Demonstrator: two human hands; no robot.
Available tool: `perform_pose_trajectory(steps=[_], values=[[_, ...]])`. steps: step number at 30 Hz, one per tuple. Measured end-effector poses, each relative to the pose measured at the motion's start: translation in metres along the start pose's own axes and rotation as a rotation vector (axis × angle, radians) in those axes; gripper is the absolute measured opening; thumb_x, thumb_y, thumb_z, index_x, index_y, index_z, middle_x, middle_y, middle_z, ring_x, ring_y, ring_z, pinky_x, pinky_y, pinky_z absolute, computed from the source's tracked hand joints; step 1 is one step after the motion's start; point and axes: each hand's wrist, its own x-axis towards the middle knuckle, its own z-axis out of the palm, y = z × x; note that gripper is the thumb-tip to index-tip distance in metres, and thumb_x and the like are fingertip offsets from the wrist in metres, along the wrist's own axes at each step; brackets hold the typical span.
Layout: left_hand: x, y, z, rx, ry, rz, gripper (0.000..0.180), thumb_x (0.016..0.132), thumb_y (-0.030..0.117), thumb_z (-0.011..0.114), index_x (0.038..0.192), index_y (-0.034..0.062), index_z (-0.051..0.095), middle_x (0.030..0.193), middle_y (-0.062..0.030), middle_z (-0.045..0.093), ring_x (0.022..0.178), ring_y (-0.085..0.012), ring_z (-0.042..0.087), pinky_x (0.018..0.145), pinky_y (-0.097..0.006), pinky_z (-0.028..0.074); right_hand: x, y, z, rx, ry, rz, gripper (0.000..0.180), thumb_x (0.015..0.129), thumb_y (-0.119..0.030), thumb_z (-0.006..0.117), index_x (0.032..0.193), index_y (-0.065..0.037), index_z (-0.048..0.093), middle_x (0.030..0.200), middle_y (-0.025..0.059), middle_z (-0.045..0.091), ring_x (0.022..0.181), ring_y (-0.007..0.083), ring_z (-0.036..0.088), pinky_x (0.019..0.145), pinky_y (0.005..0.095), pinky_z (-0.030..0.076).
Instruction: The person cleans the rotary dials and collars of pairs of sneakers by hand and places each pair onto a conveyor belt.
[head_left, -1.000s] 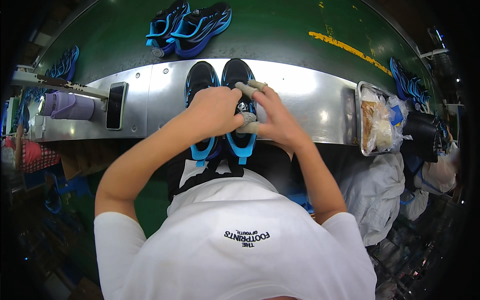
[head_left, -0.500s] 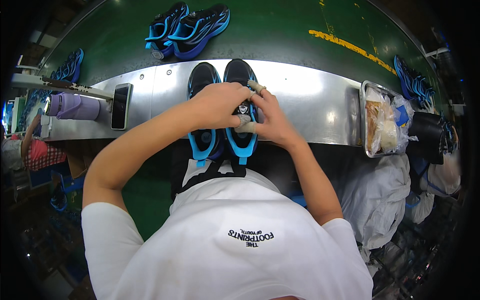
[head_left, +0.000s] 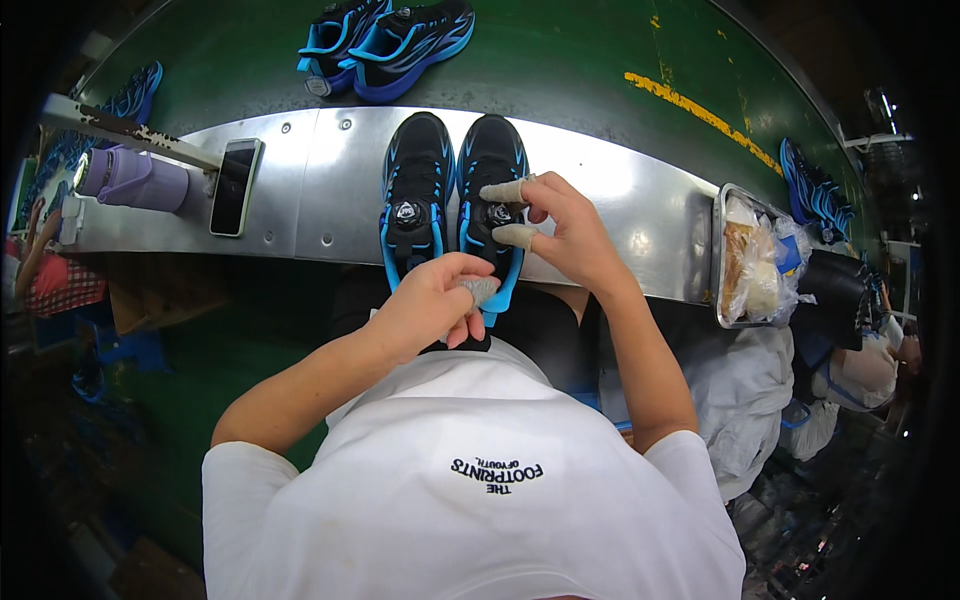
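A pair of black-and-blue shoes lies side by side on the metal bench (head_left: 620,200), long axes running straight away from the person, toes toward the green belt (head_left: 560,60) and heels overhanging the near edge. The right hand (head_left: 565,235) rests on the right shoe (head_left: 490,160), its taped fingertips (head_left: 503,190) pinching around the round dial on the tongue, thumb below and forefinger above, so it is closed lightly on the dial. The left hand (head_left: 430,305) is curled at the heel end just nearer than those fingertips, clenched around a small grey pad (head_left: 482,289) that touches the right shoe's heel; the left shoe (head_left: 415,185) lies untouched just left of both. Half a second ago both hands were bunched together over the tongues; now the left has drawn back to the heels and the dials show. Farther left of the fingers sit a phone (head_left: 236,186) and a purple bottle (head_left: 135,178); well to the right a tray of bags (head_left: 722,260). Bare metal lies open on both sides of the shoes, and another pair (head_left: 395,35) rests beyond the toes on the belt
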Motion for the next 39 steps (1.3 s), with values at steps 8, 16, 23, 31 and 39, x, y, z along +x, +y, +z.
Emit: perform_pose_trajectory(steps=[8, 16, 23, 31, 39], values=[[0.013, -0.009, 0.004, -0.463, -0.005, 0.049, 0.038, 0.095, 0.005, 0.040, 0.131, -0.0093, 0.042, 0.128, -0.0203, 0.053, 0.083, -0.0230, 0.066, 0.059, -0.029, 0.052, -0.005, -0.004, -0.006, 0.118, -0.044, -0.112, 0.045, 0.076, -0.010, 0.072, 0.121, -0.013, 0.067, 0.099, 0.0093, 0.056, 0.089, 0.0242, 0.054, 0.081, 0.0332, 0.048], [0.016, -0.012, 0.010, -0.605, -0.009, 0.110, 0.033, 0.095, 0.005, 0.042, 0.125, -0.0070, 0.046, 0.121, -0.0174, 0.054, 0.102, -0.0286, 0.066, 0.075, -0.032, 0.055, 0.002, -0.003, 0.009, -0.023, 0.053, -0.090, 0.048, 0.075, -0.009, 0.073, 0.123, -0.008, 0.065, 0.102, 0.0088, 0.058, 0.094, 0.0225, 0.056, 0.087, 0.0334, 0.046], [0.017, -0.008, 0.012, -0.588, 0.010, 0.103, 0.034, 0.094, 0.005, 0.041, 0.125, -0.0063, 0.046, 0.120, -0.0174, 0.055, 0.104, -0.0291, 0.065, 0.080, -0.034, 0.055, -0.005, 0.001, 0.008, 0.036, 0.115, -0.115, 0.049, 0.078, -0.006, 0.072, 0.126, -0.008, 0.064, 0.104, 0.0049, 0.059, 0.091, 0.0190, 0.053, 0.087, 0.0322, 0.045], [0.017, -0.010, 0.016, -0.630, -0.012, 0.119, 0.032, 0.094, 0.004, 0.042, 0.125, -0.0043, 0.048, 0.114, -0.0137, 0.056, 0.106, -0.0266, 0.064, 0.081, -0.033, 0.055, -0.005, 0.005, 0.003, 0.128, 0.044, -0.015, 0.043, 0.079, -0.009, 0.072, 0.122, -0.012, 0.069, 0.101, 0.0046, 0.058, 0.092, 0.0175, 0.053, 0.086, 0.0305, 0.046], [0.022, -0.012, 0.023, -0.704, 0.010, 0.134, 0.026, 0.098, 0.007, 0.044, 0.123, -0.0001, 0.049, 0.115, -0.0111, 0.056, 0.106, -0.0230, 0.063, 0.083, -0.033, 0.055, -0.005, 0.000, 0.020, 0.149, 0.127, 0.120, 0.030, 0.082, -0.010, 0.072, 0.112, -0.012, 0.074, 0.100, 0.0052, 0.055, 0.098, 0.0185, 0.056, 0.090, 0.0312, 0.046]])
